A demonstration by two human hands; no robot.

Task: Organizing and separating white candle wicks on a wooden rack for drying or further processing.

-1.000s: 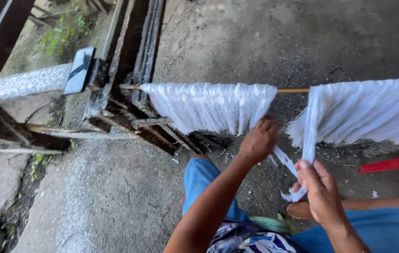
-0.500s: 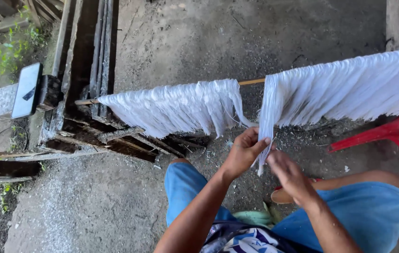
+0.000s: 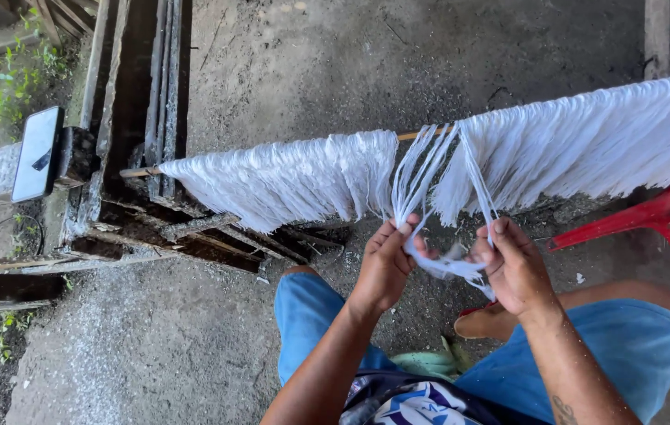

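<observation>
At far left, a phone (image 3: 36,154) sits clamped on a post. White fibre strands (image 3: 287,179) hang over a horizontal wooden pole (image 3: 420,135). Below the pole's gap, left hand (image 3: 386,266) and right hand (image 3: 514,267) each pinch a loose strand bundle (image 3: 446,267) stretched between them. Red plastic chair (image 3: 665,216) at right.

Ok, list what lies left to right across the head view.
Phone → wooden frame → left white fibre bundle → left hand → right hand → red chair.
</observation>
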